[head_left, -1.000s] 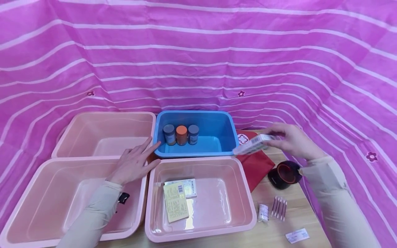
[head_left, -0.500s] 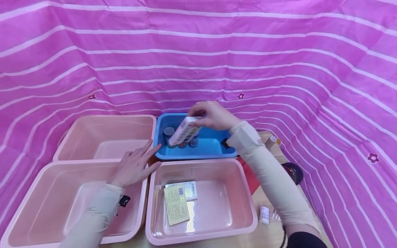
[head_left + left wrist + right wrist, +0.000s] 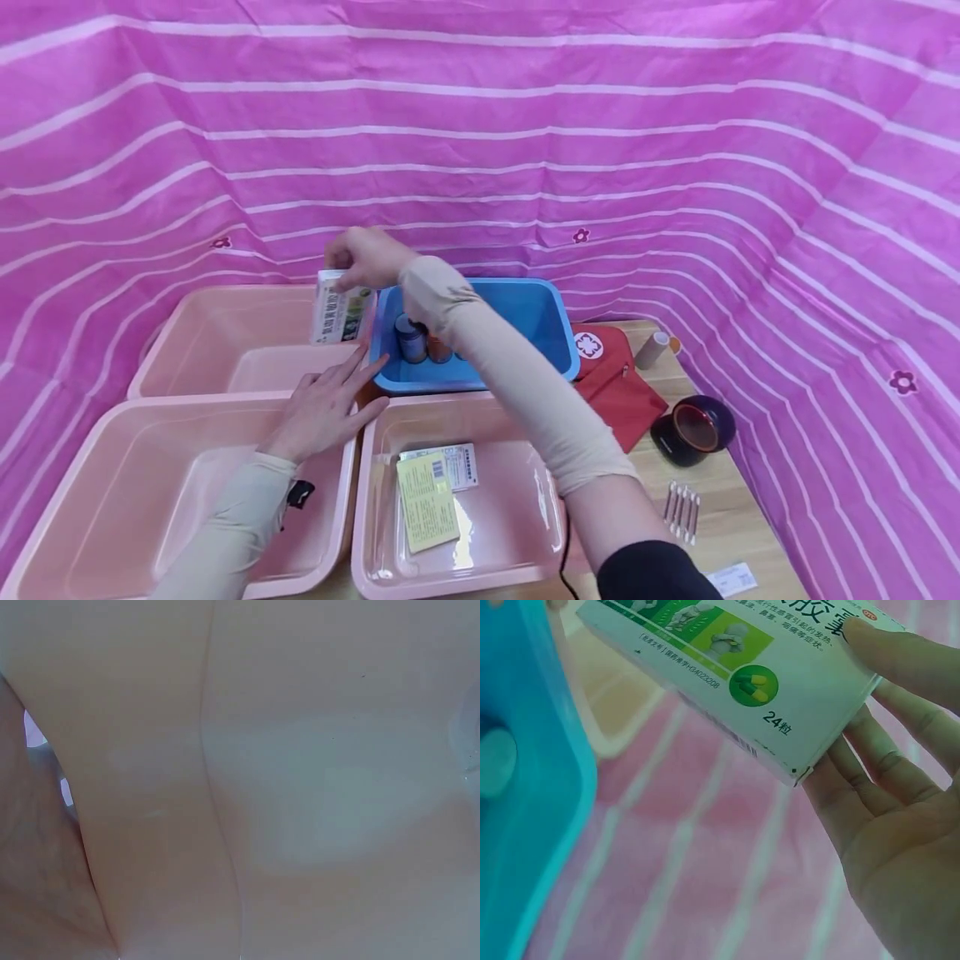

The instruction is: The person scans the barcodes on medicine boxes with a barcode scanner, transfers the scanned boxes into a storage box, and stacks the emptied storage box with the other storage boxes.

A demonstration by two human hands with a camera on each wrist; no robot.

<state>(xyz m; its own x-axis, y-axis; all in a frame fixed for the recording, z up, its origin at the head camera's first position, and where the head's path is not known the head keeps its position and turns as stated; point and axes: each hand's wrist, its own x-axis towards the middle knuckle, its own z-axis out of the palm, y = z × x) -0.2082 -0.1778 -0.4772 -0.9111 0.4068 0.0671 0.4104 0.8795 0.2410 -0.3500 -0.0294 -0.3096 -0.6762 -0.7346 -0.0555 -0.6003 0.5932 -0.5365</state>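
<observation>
Both arms (image 3: 611,510) wear wrinkled cream sleeves (image 3: 517,362), the right also a black cuff (image 3: 654,573) higher up.

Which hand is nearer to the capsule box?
Right. The right hand holds the capsule box; the left hand spreads over the bin rims, just below it in the head view.

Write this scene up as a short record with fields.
right hand: grips white-and-green cardboard medicine box
blue plastic bin: upright dark-lidded jar, partly hidden orange jar
left hand: fingers spread at blue bin's corner
front-right pink plastic bin: yellow printed box overlapping white box
wood-grain table: red fabric pouch, black rounded object, white-tipped swabs
</observation>
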